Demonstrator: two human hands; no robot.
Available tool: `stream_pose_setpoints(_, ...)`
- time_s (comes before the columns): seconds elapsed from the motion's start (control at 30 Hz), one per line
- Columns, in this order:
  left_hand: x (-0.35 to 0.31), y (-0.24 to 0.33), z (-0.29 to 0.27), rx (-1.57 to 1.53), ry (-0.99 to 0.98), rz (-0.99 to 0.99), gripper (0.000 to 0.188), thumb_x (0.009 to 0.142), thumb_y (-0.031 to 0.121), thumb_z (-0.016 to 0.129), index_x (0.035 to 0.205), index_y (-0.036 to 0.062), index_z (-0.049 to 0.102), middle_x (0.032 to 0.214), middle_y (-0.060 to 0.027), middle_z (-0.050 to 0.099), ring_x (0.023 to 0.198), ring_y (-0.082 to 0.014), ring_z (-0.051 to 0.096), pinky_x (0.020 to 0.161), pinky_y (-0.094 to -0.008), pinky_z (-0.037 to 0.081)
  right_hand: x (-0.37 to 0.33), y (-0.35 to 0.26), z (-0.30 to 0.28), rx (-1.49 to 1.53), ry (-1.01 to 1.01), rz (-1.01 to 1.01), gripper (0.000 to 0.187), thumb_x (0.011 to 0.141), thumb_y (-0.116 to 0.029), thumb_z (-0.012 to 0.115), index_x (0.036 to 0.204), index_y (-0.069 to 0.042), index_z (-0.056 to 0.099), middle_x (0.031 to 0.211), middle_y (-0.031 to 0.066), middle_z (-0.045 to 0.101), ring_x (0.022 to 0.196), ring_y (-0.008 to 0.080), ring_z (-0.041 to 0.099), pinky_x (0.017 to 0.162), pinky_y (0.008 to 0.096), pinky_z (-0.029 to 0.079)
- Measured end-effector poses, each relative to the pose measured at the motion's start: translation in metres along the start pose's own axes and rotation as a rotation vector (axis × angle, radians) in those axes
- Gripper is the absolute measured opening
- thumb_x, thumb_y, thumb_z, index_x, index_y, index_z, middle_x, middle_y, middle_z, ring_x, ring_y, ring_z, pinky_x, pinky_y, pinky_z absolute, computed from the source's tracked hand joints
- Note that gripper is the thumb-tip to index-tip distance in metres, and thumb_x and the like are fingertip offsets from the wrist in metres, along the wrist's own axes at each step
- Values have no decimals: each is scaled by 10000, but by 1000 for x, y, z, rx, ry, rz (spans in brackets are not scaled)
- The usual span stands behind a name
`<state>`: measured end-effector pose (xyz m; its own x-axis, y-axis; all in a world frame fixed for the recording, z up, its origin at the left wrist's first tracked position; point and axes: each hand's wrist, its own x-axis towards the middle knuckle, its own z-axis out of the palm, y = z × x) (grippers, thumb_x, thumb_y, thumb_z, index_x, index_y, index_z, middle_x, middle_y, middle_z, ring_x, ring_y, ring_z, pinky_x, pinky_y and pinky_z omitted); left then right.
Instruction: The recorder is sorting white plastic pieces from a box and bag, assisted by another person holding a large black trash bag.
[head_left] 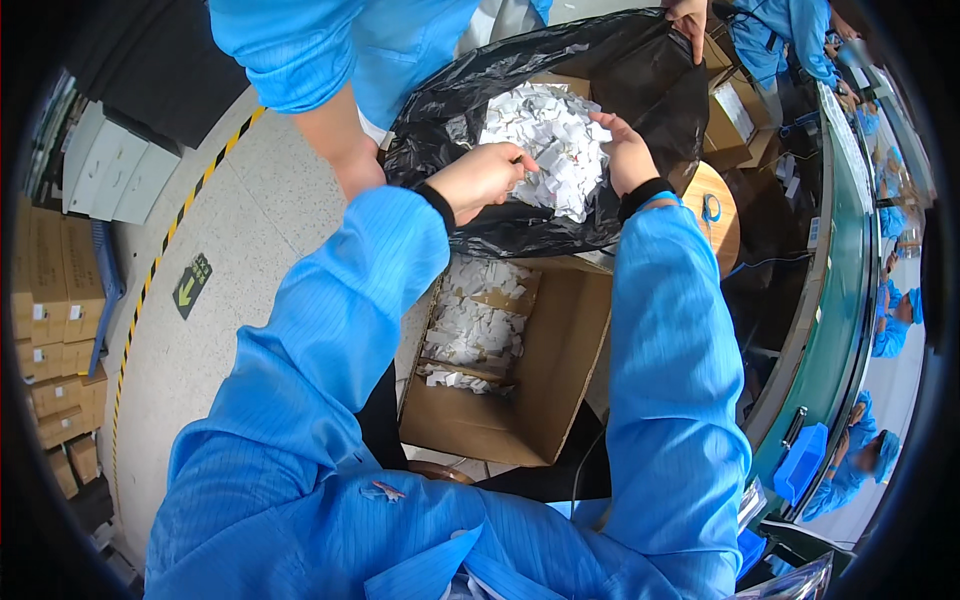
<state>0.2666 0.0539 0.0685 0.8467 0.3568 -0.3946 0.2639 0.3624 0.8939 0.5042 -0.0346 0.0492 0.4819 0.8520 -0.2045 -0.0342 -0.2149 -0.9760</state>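
A heap of white torn paper scraps (548, 135) lies in a black plastic bag (435, 135) held wide at the far side. My left hand (482, 180) is at the left edge of the heap, fingers curled together in a pinch; what they hold, if anything, is too small to name. On the heap's right side, my right hand (628, 155) has its fingers loosely bent and apart, resting against the scraps. Below the bag, nearer to me, a cardboard box (560, 360) stands with its top unfolded and more paper scraps (475, 325) inside.
A co-worker in blue stands opposite, one hand (688, 22) on the bag's rim. A round wooden stool (715, 215) with a blue tape roll (711, 208) is right of the bag. A green workbench (820, 330) runs along the right; stacked cartons (60, 290) stand at left.
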Motion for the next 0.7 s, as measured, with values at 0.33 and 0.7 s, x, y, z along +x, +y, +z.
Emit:
stream_pose_setpoints(0.33,-41,-5,31,-329,40,262,272,855,51,621,1108,-37,573,1059,-94,616,982,-125,577,871,-238,443,-108,-13,68,-388,292,-450,207,819,-224,655,842,-23,699,680,138,660,610,216,649,612,336,500)
stream_pose_setpoints(0.7,-142,-41,111,223,-130,427,405,960,289,478,1282,45,497,1191,-137,591,1025,-215,585,916,-336,413,-353,-101,81,-490,560,-98,160,745,-39,677,901,-1,676,743,150,666,688,218,669,645,315,522)
